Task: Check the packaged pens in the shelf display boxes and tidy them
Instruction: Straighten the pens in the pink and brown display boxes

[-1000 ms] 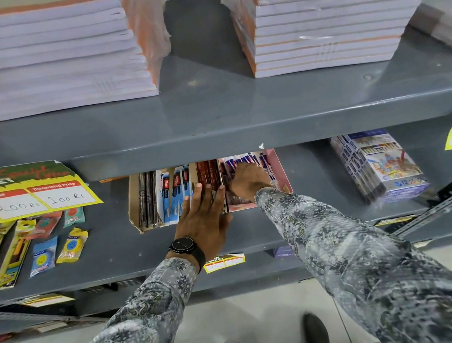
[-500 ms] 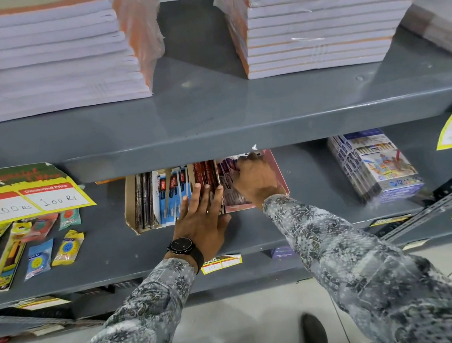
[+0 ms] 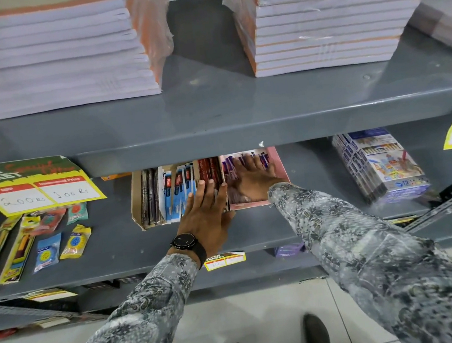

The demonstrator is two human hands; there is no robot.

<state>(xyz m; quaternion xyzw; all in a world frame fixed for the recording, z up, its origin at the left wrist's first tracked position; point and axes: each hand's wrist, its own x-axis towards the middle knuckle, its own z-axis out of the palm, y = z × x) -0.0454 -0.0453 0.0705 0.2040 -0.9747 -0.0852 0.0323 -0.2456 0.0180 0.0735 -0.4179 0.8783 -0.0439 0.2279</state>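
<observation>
On the grey metal lower shelf [image 3: 114,240], at about twelve o'clock from the person, stand two display boxes side by side: a brown cardboard display box [image 3: 136,207] of blue-and-white and dark carded pen packs [image 3: 175,194], and at its three o'clock a pink cardboard display box [image 3: 281,170] of purple packaged pens [image 3: 231,168]. The left hand [image 3: 207,215], its grip flat with fingers spread, presses on the dark red pen packs [image 3: 208,173] where the two boxes meet. The right hand [image 3: 254,179] lies in the pink box, fingers splayed over the purple packs, pinching nothing that I can see. These packs look light, thin and slippery in film, likely to fan or topple; the card edges seem the best place to take hold. At nine o'clock a yellow-and-green price card [image 3: 35,187] reads "200 Rs" and "100 Rs" under "Discounted Price"; the pen brands are too small to read.
</observation>
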